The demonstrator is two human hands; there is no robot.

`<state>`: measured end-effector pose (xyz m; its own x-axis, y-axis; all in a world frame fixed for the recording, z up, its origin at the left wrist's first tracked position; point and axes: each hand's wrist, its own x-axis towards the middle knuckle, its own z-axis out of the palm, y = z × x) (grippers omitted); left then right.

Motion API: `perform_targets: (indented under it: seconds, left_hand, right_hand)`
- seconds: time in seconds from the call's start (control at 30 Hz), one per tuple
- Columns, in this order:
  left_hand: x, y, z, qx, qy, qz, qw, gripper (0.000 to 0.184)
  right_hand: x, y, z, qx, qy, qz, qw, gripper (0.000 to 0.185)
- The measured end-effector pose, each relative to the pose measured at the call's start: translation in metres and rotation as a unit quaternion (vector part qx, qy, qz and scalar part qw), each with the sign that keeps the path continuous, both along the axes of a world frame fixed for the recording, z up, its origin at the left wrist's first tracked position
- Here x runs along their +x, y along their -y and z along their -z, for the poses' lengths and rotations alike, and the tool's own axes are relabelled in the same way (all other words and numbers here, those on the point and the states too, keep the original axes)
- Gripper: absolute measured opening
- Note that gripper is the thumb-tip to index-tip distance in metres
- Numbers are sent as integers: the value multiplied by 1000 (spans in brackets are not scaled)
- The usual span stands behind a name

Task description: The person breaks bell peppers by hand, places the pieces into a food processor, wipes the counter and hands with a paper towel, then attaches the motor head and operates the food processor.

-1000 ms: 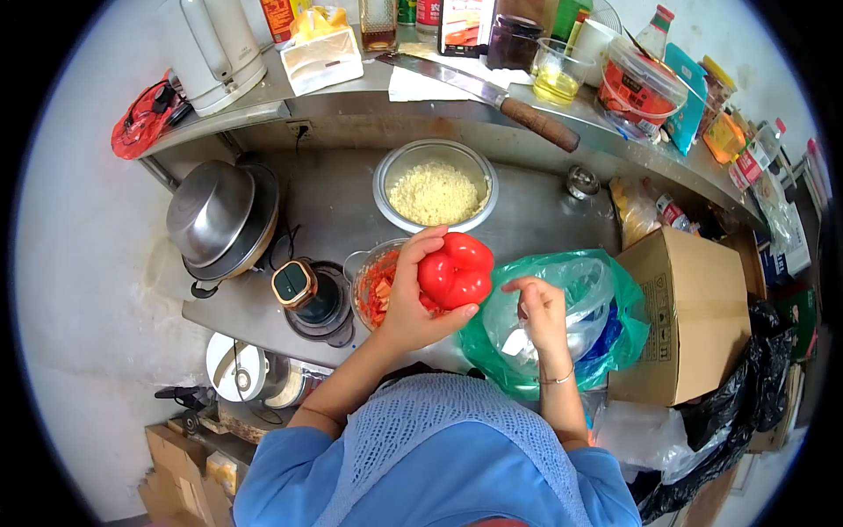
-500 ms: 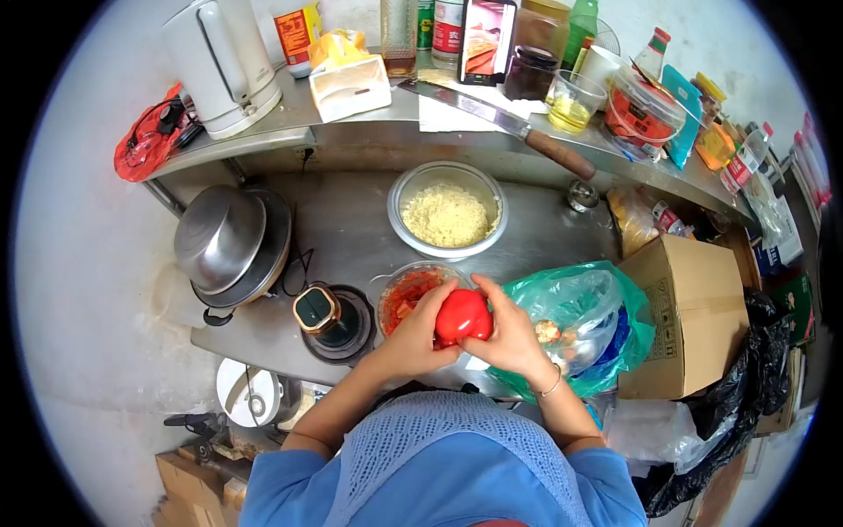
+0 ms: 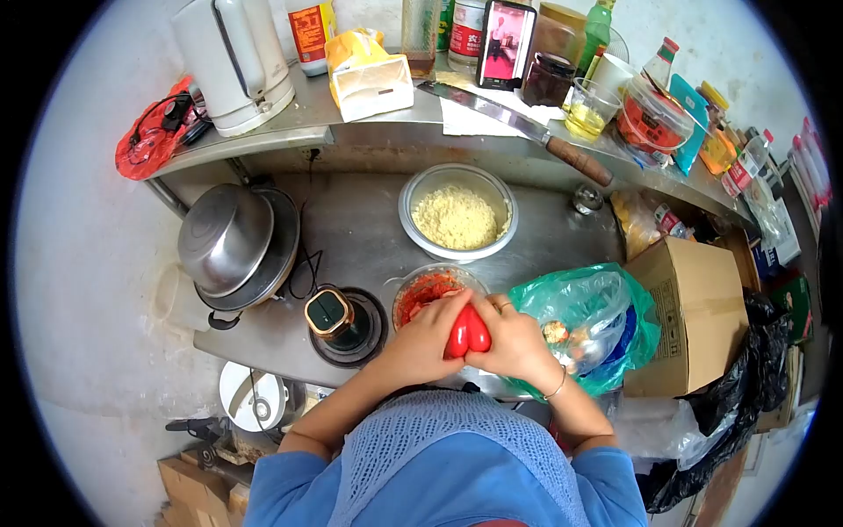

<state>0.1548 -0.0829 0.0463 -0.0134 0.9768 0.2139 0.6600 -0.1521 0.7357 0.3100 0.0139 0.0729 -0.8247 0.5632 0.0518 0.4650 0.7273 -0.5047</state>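
Observation:
A glossy red bell pepper (image 3: 469,333) is gripped between both my hands, with a deep crease down its middle. My left hand (image 3: 426,341) wraps its left side, and my right hand (image 3: 514,341) presses the other side, fingers curled over the top. Whether the pepper is torn through I cannot tell. Partly hidden behind my hands stands a clear container (image 3: 436,274) holding chopped red pieces. Farther back, a bowl (image 3: 407,215) holds a heap of pale yellow minced bits (image 3: 454,218). Left of my hands sits a dark chopper motor unit (image 3: 329,314).
A green plastic bag (image 3: 645,329) lies right of my hands, beside a cardboard box (image 3: 694,307). On the shelf rest a long knife (image 3: 527,127), a propped phone (image 3: 506,44) and a white kettle (image 3: 233,70). Metal pans (image 3: 226,237) stand at left.
The pepper was round and whole-looking; now it shows a crease and less of it is visible. My hands have closed in around it. The view has shifted slightly.

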Motion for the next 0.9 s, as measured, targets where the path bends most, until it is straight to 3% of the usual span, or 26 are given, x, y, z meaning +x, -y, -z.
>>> perform_targets:
  seconds: [0.1, 0.27, 0.47, 0.7, 0.8, 0.9]
  left_hand:
    - [5, -1, -2, -66, -50, 25, 996, 92]
    - [9, 4, 4, -48, 12, 16, 999, 88]
    - [13, 4, 6, -84, 3, 28, 996, 91]
    - [14, 3, 4, -63, -24, 15, 998, 91]
    - [17, 4, 0, -101, -40, 16, 994, 90]
    - [21, 8, 4, -61, -74, 14, 995, 84]
  right_hand:
    - [0, 3, 2, 64, 56, -22, 996, 80]
    - [11, -4, 2, -23, -7, -63, 998, 85]
    - [22, -10, 13, -72, -47, -112, 990, 88]
    - [17, -4, 11, -116, -23, -41, 992, 89]
    - [17, -9, 13, -100, -17, -76, 992, 85]
    - [19, -16, 14, -100, -35, -138, 985, 80]
